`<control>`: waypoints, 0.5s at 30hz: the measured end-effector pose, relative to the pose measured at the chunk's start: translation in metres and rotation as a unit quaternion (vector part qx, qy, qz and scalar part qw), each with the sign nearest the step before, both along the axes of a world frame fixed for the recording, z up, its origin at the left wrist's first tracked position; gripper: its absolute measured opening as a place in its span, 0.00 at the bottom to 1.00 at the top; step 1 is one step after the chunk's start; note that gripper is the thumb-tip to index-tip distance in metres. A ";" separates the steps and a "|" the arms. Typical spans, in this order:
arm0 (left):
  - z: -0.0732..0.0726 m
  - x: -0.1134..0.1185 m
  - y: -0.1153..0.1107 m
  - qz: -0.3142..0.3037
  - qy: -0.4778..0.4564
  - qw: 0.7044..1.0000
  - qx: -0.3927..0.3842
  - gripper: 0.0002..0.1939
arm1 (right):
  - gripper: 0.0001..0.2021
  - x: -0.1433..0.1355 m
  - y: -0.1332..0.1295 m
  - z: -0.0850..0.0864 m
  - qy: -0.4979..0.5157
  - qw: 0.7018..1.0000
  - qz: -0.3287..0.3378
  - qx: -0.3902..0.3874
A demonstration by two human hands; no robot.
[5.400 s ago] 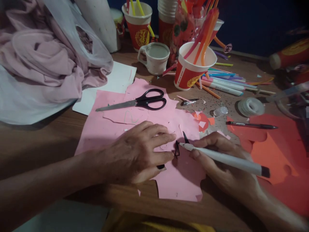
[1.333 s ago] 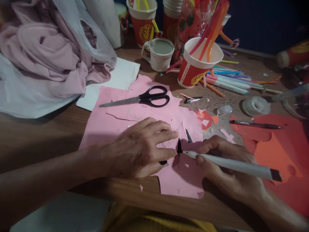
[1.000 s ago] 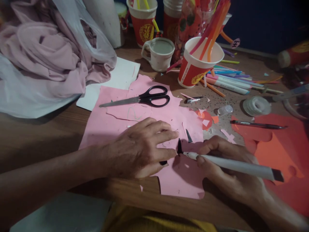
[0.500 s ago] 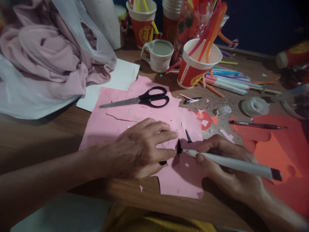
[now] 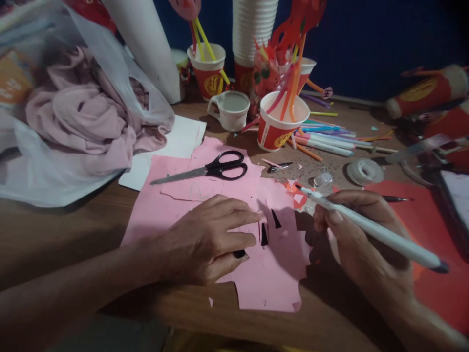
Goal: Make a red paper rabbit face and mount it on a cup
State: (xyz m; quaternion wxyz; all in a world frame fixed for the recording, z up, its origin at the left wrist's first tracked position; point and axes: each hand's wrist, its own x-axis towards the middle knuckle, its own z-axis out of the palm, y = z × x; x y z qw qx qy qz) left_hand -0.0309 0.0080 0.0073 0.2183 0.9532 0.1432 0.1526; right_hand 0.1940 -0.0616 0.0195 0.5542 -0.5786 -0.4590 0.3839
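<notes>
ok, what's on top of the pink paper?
Black-handled scissors, two black triangles and the left hand, at least. Whatever is under the palm can't be seen.

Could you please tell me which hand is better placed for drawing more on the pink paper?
Right, in my judgement: the right hand grips the white marker, its dark tip exposed near the pink paper, while the left hand lies spread on that paper, with no pen visible in it.

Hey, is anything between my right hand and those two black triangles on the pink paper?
Nothing visible stands between your right hand, holding the marker, and the black triangles; your left hand lies beyond them.
</notes>
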 end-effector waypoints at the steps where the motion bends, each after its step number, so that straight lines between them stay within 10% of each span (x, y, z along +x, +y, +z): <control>1: 0.000 0.000 0.000 0.008 -0.016 1.000 -0.013 0.07 | 0.05 0.002 0.001 0.000 0.003 1.000 -0.005 0.010; 15: 0.002 -0.001 0.007 0.158 -0.124 0.971 -0.128 0.08 | 0.09 0.015 0.003 0.017 0.084 0.988 -0.040 0.121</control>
